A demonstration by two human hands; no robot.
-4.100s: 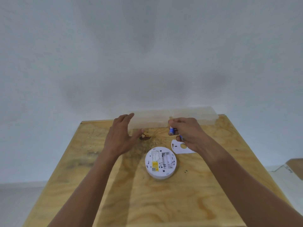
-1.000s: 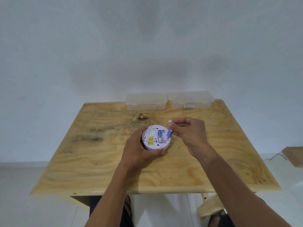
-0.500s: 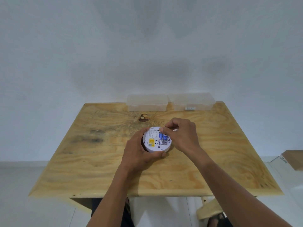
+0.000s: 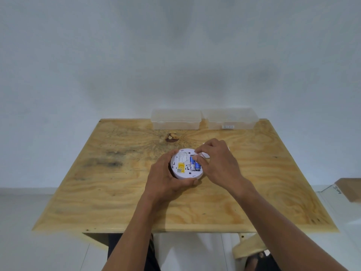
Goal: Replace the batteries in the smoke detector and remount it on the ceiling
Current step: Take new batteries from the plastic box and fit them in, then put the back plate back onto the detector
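Note:
A round white smoke detector (image 4: 182, 173) lies back-side up on the wooden table (image 4: 117, 192), with a yellow label on its back. Two blue batteries (image 4: 195, 166) sit side by side in its open compartment. My left hand (image 4: 166, 178) wraps around the detector's left and near rim and holds it. My right hand (image 4: 216, 163) is over the detector's right side, thumb and forefinger pressing on the upper end of the right battery. A white cover piece (image 4: 206, 154) peeks out from under my right hand on the table.
Two clear plastic lidded boxes (image 4: 176, 119) (image 4: 230, 118) stand side by side at the table's far edge against the white wall. A cardboard box (image 4: 349, 189) lies on the floor at the right. A stool (image 4: 248, 246) shows under the table's near right edge.
My right hand has brought the second blue battery down from above the detector into the compartment beside the first one. My left hand keeps its hold on the detector.

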